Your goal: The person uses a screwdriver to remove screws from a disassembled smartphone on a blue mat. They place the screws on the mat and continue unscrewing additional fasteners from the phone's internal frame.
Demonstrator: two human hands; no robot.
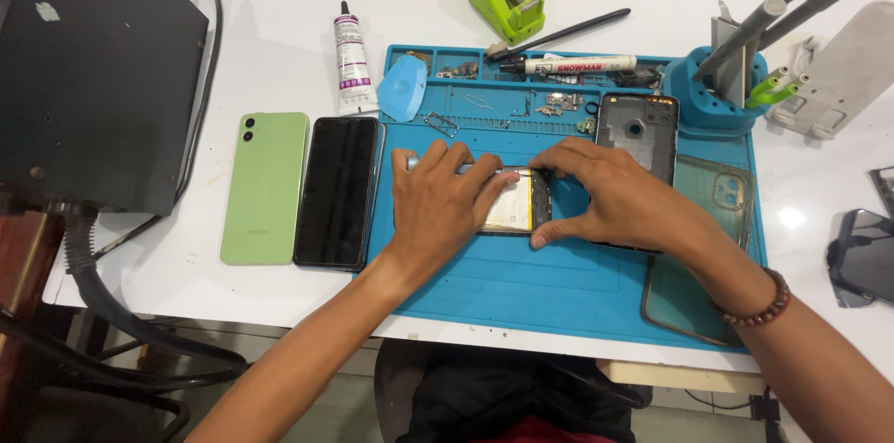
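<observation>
Hands meet over an opened phone [518, 203] lying on the blue mat [559, 285] on the white worktop [279, 24]. Left hand [438, 205] presses flat, its grip closed on a thin metal tool [438, 163]. Right hand [605, 196] pinches the phone's frame between thumb and fingers.

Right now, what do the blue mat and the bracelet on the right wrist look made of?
The blue mat looks like soft silicone or rubber: matte, with moulded trays along its far edge. The bracelet looks like dark brown wooden beads, faintly glossy; they could also be stone or plastic.
</observation>
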